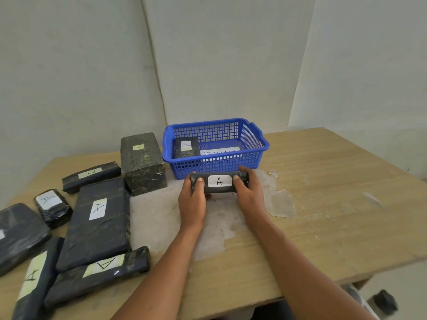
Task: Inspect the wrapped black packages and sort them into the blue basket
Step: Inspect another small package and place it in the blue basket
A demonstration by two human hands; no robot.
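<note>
At the far left of the wooden tabletop lies a cluster of black wrapped packages, each glossy with film and most bearing a pale label with a handwritten "A": a rounded flat one cut off by the picture's edge, a long bar at the near corner, a small chunky one, a slim bar behind it, a large flat slab in the middle, and another long bar lying across the slab's near end. Just right of these stands a tall block, its wrap speckled greenish, with a small yellow label on top. The left hand and right hand grip the two ends of a small dark package, fingers curled round it and thumbs on top, its white "A" label facing up. It is held just in front of the blue basket, a mesh-sided plastic tray that already holds one labelled package in its left end beside a white paper with partly hidden writing. The tabletop's veneer is peeled away in a pale patch beneath the hands.
</note>
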